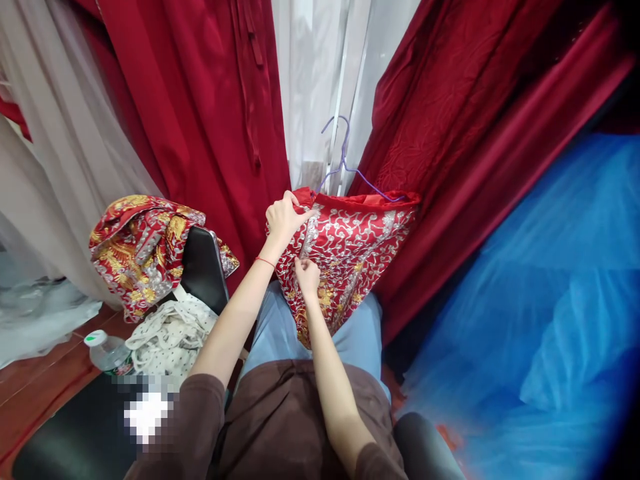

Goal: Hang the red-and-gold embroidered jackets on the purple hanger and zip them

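Note:
A red garment [345, 233] with silver and gold embroidery hangs in front of my lap, its red waistband at the top. A purple wire hanger [343, 157] rises from the waistband, its right arm reaching the garment's right top corner. My left hand [287, 217] grips the upper left part of the garment just below the waistband, thumb pointing right. Lower down, my right hand [307, 273] pinches the fabric near its left edge with curled fingers.
Red gowns [200, 100] hang ahead on both sides, with blue tulle [550, 280] at the right. On the left, a black chair [205, 267] carries another embroidered garment [145, 247]; a dotted white cloth [173, 333] and bottle [107, 352] are beside it.

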Demonstrator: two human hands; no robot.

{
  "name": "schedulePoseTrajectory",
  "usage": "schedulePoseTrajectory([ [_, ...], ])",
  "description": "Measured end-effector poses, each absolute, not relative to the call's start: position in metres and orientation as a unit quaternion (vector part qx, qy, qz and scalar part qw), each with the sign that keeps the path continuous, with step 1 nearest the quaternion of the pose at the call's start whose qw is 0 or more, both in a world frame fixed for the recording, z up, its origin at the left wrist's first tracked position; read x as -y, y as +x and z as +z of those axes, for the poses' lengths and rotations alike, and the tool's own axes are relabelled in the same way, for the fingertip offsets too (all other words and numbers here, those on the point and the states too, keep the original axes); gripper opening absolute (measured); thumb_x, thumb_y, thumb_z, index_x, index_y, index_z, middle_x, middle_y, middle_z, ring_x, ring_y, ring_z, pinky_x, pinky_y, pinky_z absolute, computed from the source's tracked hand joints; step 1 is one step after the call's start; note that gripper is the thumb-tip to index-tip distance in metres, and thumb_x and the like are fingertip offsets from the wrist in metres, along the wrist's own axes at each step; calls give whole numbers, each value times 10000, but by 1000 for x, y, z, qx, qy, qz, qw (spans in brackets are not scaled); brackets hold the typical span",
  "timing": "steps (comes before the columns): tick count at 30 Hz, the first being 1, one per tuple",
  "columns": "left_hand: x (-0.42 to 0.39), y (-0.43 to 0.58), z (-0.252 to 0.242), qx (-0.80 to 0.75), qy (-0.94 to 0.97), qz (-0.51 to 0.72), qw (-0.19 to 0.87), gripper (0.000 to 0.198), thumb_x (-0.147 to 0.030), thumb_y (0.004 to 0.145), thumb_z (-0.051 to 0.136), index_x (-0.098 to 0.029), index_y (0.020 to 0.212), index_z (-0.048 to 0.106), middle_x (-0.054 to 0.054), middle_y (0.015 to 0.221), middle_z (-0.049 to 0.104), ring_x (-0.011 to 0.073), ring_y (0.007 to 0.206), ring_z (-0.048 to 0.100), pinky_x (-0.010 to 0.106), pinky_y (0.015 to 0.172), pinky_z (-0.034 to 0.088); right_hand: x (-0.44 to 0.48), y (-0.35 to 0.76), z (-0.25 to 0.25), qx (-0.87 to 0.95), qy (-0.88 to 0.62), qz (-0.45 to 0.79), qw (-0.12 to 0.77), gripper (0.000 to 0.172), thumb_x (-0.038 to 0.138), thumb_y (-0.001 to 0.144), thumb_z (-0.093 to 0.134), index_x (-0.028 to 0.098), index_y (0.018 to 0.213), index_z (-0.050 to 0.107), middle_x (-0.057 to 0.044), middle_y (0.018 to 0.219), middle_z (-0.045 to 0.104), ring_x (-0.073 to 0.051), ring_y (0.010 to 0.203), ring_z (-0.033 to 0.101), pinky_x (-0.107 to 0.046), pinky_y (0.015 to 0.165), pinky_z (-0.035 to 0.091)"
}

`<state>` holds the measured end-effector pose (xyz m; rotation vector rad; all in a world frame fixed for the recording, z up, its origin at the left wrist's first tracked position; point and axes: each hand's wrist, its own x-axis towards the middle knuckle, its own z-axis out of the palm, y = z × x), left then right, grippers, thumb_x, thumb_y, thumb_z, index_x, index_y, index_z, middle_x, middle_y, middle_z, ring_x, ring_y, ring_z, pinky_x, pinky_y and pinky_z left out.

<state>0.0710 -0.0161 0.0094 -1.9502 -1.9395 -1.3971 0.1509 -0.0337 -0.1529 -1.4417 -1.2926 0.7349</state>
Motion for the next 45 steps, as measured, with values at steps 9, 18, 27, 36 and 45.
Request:
schedulePoseTrajectory([
  [9, 16, 67, 9, 591, -650, -477, 17, 469, -509, 784, 774, -198, 1067, 565, 99, 986, 684, 330, 1149, 618, 342, 957, 407, 38, 147, -148, 408, -410, 552, 601, 167, 302, 766, 615, 185, 653, 576, 15, 542, 607, -105, 476, 534, -219, 521, 430],
  [18, 78, 27, -87, 504, -504, -701, 25, 248, -429, 980, 495, -243, 1135, 552, 86, 1287, 592, 206, 1238, 554, 352, 1073, 440, 65, 167, -149, 467, -384, 565, 561, 171, 345, 727, 602, 192, 650, 603, 36, 545, 561, -99, 494, 477, -231, 521, 384],
  [27, 88, 60, -180, 611, -603, -494, -141, 131, -243, 835, 616, -268, 877, 494, -4, 850, 634, 168, 764, 605, 285, 720, 480, 76, 161, -143, 514, -357, 546, 557, 263, 343, 748, 601, 212, 565, 465, 62, 496, 458, -82, 470, 409, -238, 528, 346],
  [36, 95, 61, -170, 669, -624, -402, -39, 101, -182, 909, 545, -214, 818, 571, 26, 860, 685, 170, 780, 621, 262, 660, 344, 83, 166, -138, 513, -331, 615, 499, 239, 391, 672, 683, 184, 618, 576, 102, 431, 355, -43, 400, 270, -223, 430, 210],
  [45, 90, 65, -174, 630, -636, -435, -97, 154, -146, 947, 484, -198, 949, 630, 57, 974, 724, 184, 833, 658, 249, 673, 381, 94, 152, -130, 464, -334, 579, 581, 264, 404, 659, 673, 195, 589, 526, 101, 430, 361, -36, 396, 256, -234, 424, 189],
])
